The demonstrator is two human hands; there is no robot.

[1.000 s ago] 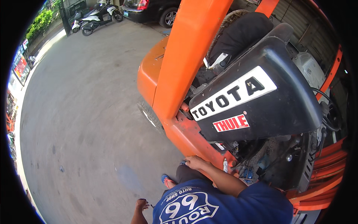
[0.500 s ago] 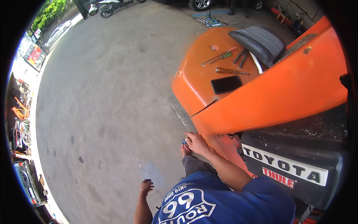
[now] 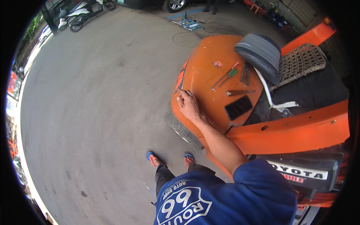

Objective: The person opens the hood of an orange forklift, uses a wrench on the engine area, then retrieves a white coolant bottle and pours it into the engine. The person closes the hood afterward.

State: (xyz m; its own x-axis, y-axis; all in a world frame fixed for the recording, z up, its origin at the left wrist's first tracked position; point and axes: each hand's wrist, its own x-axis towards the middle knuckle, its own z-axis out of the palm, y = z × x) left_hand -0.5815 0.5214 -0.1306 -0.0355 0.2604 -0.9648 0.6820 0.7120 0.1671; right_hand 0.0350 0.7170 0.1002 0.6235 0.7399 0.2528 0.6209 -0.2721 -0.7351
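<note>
My right hand point(image 3: 188, 105) is at the edge of an orange forklift-like body point(image 3: 210, 48), fingers partly stretched and apart, a ring on one. It appears to hold nothing; whether its fingertips touch the surface I cannot tell. On the orange top lie a red-handled screwdriver point(image 3: 235, 66), a green-handled screwdriver point(image 3: 231, 73), pliers point(image 3: 245, 73), an amber-handled screwdriver point(image 3: 234, 93) and a black phone point(image 3: 238, 107). My left hand is out of sight.
A dark padded backrest point(image 3: 258, 52) and a woven seat point(image 3: 300, 63) stand beyond the tools. An orange beam point(image 3: 292, 129) crosses at right, above a black panel. A tyre point(image 3: 183, 131) sits below the body. Scooters point(image 3: 80, 17) and a teal tool case point(image 3: 191, 24) with cables are farther off.
My right hand has risen from beside the lower orange panel to the body's edge. My left hand has left the view. The view has shifted, showing more of the seat and both my feet.
</note>
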